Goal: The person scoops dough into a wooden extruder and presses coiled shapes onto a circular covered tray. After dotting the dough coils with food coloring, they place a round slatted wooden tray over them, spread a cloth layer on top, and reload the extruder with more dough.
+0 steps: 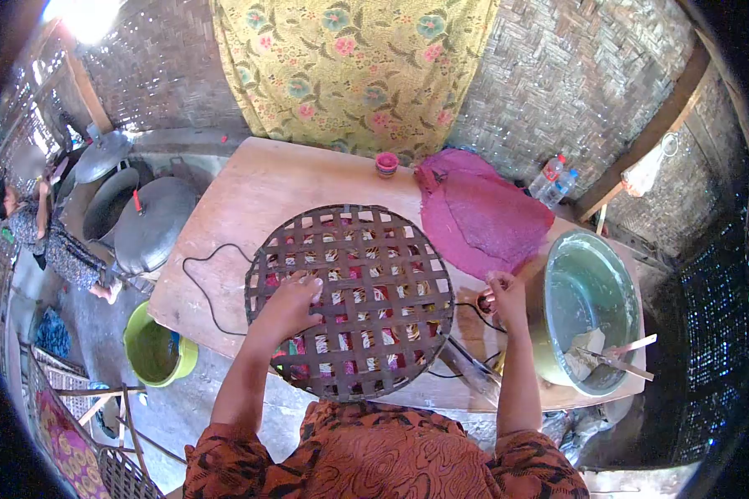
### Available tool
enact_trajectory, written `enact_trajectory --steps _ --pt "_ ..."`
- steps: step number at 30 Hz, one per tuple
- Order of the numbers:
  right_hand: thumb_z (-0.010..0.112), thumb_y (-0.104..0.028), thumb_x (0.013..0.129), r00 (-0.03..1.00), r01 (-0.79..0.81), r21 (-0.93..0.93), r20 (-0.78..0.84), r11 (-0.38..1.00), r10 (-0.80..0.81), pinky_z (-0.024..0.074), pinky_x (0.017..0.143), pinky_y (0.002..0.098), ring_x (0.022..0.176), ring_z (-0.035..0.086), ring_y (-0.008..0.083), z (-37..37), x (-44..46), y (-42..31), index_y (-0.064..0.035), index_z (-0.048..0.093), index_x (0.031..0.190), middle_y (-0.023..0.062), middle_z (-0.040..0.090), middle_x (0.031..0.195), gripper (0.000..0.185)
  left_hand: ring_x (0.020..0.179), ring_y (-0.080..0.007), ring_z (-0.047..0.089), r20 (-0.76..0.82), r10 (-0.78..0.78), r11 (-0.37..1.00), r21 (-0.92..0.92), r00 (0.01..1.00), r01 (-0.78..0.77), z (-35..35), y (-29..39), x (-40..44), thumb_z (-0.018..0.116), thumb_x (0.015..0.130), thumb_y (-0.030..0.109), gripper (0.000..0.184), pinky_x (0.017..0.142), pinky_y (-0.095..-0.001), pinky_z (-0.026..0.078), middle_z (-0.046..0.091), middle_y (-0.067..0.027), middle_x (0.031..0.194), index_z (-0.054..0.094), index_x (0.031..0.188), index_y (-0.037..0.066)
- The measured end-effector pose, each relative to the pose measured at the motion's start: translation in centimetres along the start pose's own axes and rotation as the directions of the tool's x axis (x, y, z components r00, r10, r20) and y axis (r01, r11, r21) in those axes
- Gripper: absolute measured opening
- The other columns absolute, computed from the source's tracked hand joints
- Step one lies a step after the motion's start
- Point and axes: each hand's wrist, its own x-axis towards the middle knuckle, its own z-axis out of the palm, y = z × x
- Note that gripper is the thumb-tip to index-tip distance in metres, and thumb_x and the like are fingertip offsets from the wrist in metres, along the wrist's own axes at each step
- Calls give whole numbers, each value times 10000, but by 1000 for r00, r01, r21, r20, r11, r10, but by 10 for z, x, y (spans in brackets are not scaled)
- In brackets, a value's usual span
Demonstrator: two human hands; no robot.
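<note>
A round, dark woven bamboo tray [349, 303] with an open lattice lies in front of me at the table's near edge. Patterned red, white and yellow material shows through its gaps. My left hand [291, 308] rests on the tray's left part, thumb and fingers apart. To the right of the tray, my right hand [506, 298] has its fingers curled together beside the lower edge of a magenta sheet [487, 208]; whether that is cloth or dough I cannot tell. Something small and dark shows at these fingertips, near a black cord [466, 309].
A green basin [549, 333] with wooden sticks stands at the right. Behind are a small pink cup [386, 165] and two bottles [558, 179]. At left are large pans [154, 220], a lime bucket [187, 362] on the floor, and another person [54, 241].
</note>
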Motion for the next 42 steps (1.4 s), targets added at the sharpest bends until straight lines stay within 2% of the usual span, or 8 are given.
enact_trajectory --steps 8,10,19,26,29,33,39,42 --pt "599 -206 826 985 100 -470 -79 877 -155 507 599 368 627 627 283 13 62 27 8 658 882 157 655 734 229 1252 -420 393 5 2 1000 -13 1000 -2 11 -8 -4 789 622 172 597 1050 -456 338 503 -226 1268 503 1112 -14" --pt "576 -202 812 885 298 -631 -100 716 -456 507 745 431 784 624 405 19 105 72 24 641 935 223 651 880 264 1257 -414 390 6 2 1000 4 1000 -2 8 -4 -5 786 627 171 593 1057 -453 331 500 -223 1274 500 1113 -13" --pt "520 -114 753 933 249 -864 93 438 -348 480 818 486 905 604 414 40 136 70 -19 601 1028 206 634 960 301 1300 -371 351 96 -74 993 98 993 65 3 4 -4 765 677 181 588 1090 -502 262 472 -176 1310 492 1171 18" --pt "555 -162 781 955 217 -812 61 542 -290 500 705 483 815 631 400 19 152 50 -60 638 951 217 643 869 215 1301 -364 355 73 -117 993 14 991 116 5 5 -6 752 693 168 466 1061 -513 298 469 -200 1303 509 1065 24" --pt "578 -164 784 999 46 -732 50 680 -14 495 690 468 836 631 393 2 169 22 -59 651 903 218 640 887 175 1298 -367 355 83 -111 994 16 990 110 5 4 -6 750 692 161 423 1048 -518 311 472 -194 1300 499 1006 32" --pt "574 -83 789 714 456 -576 -219 679 -665 491 694 445 800 631 392 -8 187 -29 -39 636 893 225 636 826 129 1291 -371 361 157 -147 989 21 977 146 -5 9 -4 745 701 162 412 1039 -512 320 476 -192 1294 496 1004 36" --pt "516 -56 814 766 542 -546 7 639 -643 487 703 478 823 618 402 16 87 -204 -66 637 948 230 630 865 181 1195 -384 448 12 -28 989 -145 1000 29 -12 3 -11 744 703 150 354 998 -461 365 478 -196 1280 494 936 55" --pt "570 -29 778 556 783 -477 250 399 -793 496 717 423 799 629 361 47 42 -228 -40 634 995 179 648 850 227 1135 -363 503 -228 -87 980 -192 970 42 -32 -6 -21 688 747 100 270 952 -395 405 524 -198 1223 484 918 55"
